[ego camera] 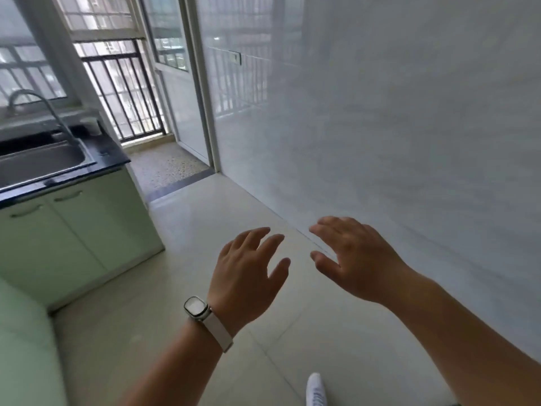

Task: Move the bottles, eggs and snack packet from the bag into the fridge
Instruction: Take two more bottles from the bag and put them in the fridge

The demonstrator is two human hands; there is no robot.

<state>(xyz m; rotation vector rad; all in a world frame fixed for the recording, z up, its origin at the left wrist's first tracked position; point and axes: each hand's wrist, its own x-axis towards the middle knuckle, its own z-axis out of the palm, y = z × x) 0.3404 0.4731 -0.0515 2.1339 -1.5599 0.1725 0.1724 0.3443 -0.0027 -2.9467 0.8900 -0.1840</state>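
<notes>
Both hands are held out empty above the floor [187, 235]: left hand [246, 276] w/ fingers spread & relaxed, right hand [357, 259] just beside it, likewise spread, nothing gripped. No bag, fridge, bottles, eggs or packet is seen near either hand; only a sink [44, 159] is seen well off to the left hand's left & a wall [409, 112] close on the right hand's right. The step is judged to be a search/approach w/ nothing carried; next, the bag must be brought into view before anything can be reached for.
</notes>
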